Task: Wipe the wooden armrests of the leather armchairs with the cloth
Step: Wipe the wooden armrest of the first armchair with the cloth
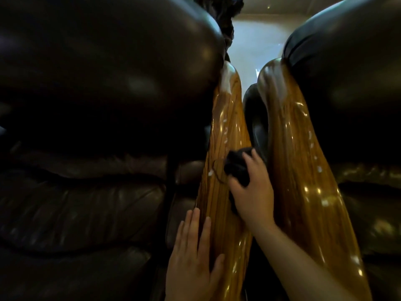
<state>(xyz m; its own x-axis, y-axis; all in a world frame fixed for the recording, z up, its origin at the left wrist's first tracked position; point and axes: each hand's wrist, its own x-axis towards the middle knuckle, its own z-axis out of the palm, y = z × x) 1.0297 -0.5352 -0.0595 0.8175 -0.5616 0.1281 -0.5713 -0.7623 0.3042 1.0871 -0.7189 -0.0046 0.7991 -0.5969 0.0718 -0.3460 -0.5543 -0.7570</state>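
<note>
Two glossy wooden armrests run side by side away from me. The left armrest point(225, 135) belongs to the dark leather armchair point(91, 88) on the left, and the right armrest point(299, 170) to the armchair point(351, 68) on the right. My right hand point(253, 192) is shut on a bunched black cloth point(237, 165), pressed against the right side of the left armrest about midway along it. My left hand point(193, 255) lies flat with fingers spread on the near left edge of that same armrest, holding nothing.
A narrow dark gap point(257, 131) separates the two armrests. A pale floor point(256, 42) shows beyond the chairs, with a dark carved object point(225, 9) at the top. Leather seat cushions point(76, 203) fill the left side.
</note>
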